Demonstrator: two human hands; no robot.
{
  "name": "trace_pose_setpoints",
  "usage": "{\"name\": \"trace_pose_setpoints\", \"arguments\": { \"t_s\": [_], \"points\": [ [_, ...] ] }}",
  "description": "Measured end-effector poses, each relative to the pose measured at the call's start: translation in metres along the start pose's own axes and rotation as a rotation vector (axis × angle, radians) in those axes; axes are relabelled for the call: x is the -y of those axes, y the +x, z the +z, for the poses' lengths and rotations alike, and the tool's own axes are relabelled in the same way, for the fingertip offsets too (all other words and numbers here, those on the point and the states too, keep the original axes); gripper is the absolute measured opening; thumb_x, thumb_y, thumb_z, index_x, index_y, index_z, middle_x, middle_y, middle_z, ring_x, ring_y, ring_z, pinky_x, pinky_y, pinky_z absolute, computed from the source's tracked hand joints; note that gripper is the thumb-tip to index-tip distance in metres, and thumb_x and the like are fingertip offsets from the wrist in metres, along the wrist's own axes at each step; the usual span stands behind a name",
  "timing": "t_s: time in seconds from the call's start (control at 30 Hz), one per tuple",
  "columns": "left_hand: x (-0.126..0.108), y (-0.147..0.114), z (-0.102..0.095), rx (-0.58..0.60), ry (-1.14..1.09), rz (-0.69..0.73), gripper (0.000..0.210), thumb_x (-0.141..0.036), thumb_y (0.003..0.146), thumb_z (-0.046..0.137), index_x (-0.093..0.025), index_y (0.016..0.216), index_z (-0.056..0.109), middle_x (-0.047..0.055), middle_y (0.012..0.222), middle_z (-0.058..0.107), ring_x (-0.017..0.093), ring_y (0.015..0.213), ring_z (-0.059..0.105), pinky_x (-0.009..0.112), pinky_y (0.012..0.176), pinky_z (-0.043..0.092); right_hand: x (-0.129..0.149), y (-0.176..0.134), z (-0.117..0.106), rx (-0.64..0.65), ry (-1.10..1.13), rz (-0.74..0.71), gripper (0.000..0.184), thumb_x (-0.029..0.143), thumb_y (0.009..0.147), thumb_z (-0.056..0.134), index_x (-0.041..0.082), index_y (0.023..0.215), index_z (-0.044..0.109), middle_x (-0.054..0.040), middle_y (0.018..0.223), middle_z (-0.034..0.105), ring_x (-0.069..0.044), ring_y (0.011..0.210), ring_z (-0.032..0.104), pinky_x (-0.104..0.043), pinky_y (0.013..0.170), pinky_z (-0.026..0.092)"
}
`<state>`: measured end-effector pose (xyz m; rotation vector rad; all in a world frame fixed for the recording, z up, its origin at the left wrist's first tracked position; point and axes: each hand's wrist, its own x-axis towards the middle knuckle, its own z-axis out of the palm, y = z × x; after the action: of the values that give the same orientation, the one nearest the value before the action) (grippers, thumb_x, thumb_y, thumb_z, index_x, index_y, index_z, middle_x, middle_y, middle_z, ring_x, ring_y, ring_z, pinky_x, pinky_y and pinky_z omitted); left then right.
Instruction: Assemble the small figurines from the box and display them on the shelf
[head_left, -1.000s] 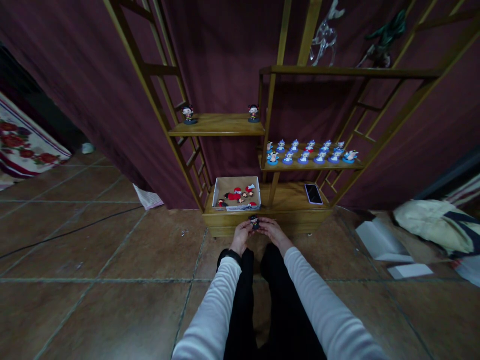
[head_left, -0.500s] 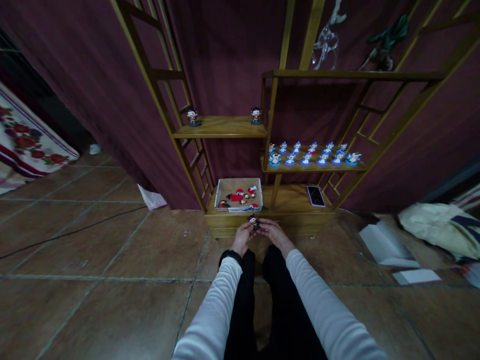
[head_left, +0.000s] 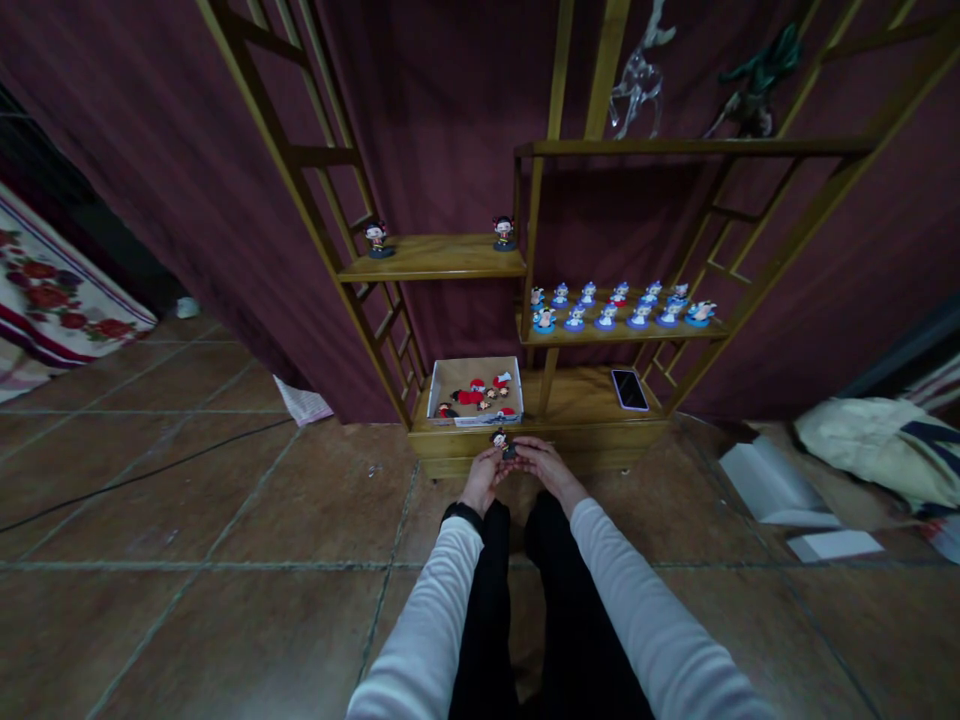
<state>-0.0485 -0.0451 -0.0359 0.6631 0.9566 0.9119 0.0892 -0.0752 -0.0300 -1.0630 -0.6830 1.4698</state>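
Note:
Between my two hands, in front of the low shelf, is a small doll figurine (head_left: 501, 441) with black hair buns and a dark base, tilted to one side. My left hand (head_left: 484, 477) grips it from the left and below. From the right, the fingers of my right hand (head_left: 541, 461) are closed on its base. Just beyond stands an open cardboard box (head_left: 444, 376) with several red and black figurine pieces lying in it. Two similar figurines, one at the left end (head_left: 377, 238) and one at the right end (head_left: 504, 233), stand upright on the shelf above.
Several blue and white figurines (head_left: 606, 317) stand in two rows on the right shelf (head_left: 630, 337). A phone (head_left: 629, 390) lies on the bottom board. Higher up are a glass deer (head_left: 639, 90) and a green statue (head_left: 757, 85). White boxes (head_left: 776, 490) and a bag (head_left: 877, 450) lie right.
The figurine in my hands has tipped over more and its base has turned toward my right hand. The view has shifted slightly. The shelved figurines stay in place.

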Motion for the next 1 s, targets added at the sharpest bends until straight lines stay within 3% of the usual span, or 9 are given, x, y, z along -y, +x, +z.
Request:
{"name": "trace_pose_setpoints", "arguments": {
  "t_s": [0.63,1.0],
  "points": [
    [0.001,-0.001,0.001,-0.014,-0.038,0.037,0.016,-0.018,0.069,0.067,-0.014,0.083,0.062,0.001,0.063,0.062,0.006,0.053,0.057,0.016,0.052,0.042,-0.002,0.003,0.000,-0.035,0.004,0.011,0.021,0.024,0.064,0.068,0.021,0.084,0.066,-0.0013,0.072,0.070,-0.013,0.063,0.064,-0.026,0.064,0.052],
    [-0.001,-0.005,0.002,0.012,-0.031,0.042,0.025,-0.017,0.070,0.067,-0.015,0.094,0.063,0.005,0.078,0.068,0.010,0.064,0.063,0.024,0.066,0.050,-0.008,0.011,-0.003,-0.106,0.048,-0.010,0.014,0.014,0.061,0.065,0.016,0.075,0.066,-0.0033,0.067,0.069,-0.013,0.056,0.062,-0.024,0.055,0.052]
  ]
}}
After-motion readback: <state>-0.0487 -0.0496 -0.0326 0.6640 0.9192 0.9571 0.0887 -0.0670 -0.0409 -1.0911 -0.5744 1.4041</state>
